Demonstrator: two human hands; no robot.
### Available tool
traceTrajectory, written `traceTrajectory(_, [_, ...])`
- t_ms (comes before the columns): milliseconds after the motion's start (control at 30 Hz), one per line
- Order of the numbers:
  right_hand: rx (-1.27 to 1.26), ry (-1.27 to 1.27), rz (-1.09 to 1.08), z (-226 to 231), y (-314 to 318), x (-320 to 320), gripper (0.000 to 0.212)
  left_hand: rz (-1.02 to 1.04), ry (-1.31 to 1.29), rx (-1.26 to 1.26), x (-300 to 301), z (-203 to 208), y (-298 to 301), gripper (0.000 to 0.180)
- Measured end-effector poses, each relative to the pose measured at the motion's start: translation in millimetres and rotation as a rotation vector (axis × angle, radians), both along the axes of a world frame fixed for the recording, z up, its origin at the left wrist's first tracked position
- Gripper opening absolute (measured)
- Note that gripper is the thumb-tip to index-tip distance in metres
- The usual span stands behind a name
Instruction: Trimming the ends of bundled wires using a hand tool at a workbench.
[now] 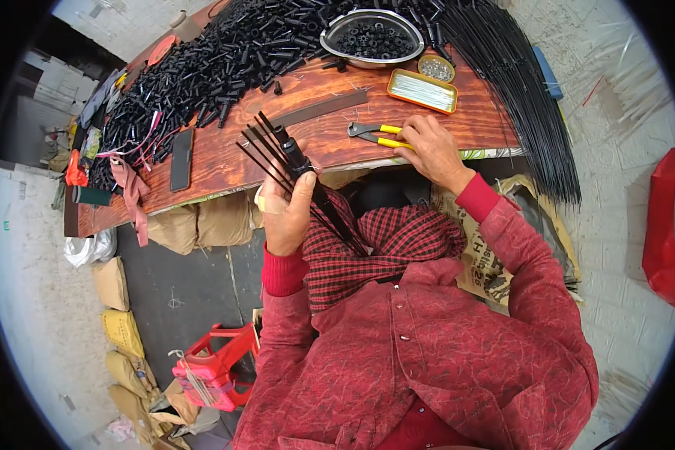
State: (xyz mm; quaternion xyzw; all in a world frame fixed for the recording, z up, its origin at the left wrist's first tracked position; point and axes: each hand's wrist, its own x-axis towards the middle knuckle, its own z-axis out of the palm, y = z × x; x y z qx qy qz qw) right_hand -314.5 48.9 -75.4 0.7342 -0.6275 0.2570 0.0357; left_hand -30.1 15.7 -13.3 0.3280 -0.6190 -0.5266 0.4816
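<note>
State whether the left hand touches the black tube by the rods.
Touching: head view shows the left hand with its thumb across the black tube.

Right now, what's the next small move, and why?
Probably close the right hand around the yellow-handled pincers and lift: it rests against them, they appear to lie on the table, and the left hand is taken up holding black rods and a black tubular part.

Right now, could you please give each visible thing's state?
Left hand: closed on black rods
Right hand: on pliers, grip unclear
Pliers: lying flat, handles apart
Phone: lying flat, dark
Steel bowl: uncovered, holding black parts
Rectangular tin: open, holding thin pieces
Round tin: open, holding metal bits
</note>
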Motion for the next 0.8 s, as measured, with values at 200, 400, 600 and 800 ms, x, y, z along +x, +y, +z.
traceTrajectory(200, [0.151, -0.109, -0.007, 5, -8, -12, 0.024, -0.077, -0.019, -0.006, 2, 5, 1, 0.041])
traceTrajectory(400, [0.901, -1.001, 0.233, 94, 26, 26, 0.031, -0.064, -0.063, -0.024, 1, 6, 2, 0.041])
traceTrajectory(600, [0.937, -0.846, 0.300, 105, 24, 34, 0.032, -0.080, -0.108, -0.106, 4, 9, -2, 0.038])
traceTrajectory(800, [0.853, -0.685, 0.333, 122, 21, 35, 0.032, -0.111, -0.166, -0.126, 11, 9, -3, 0.034])
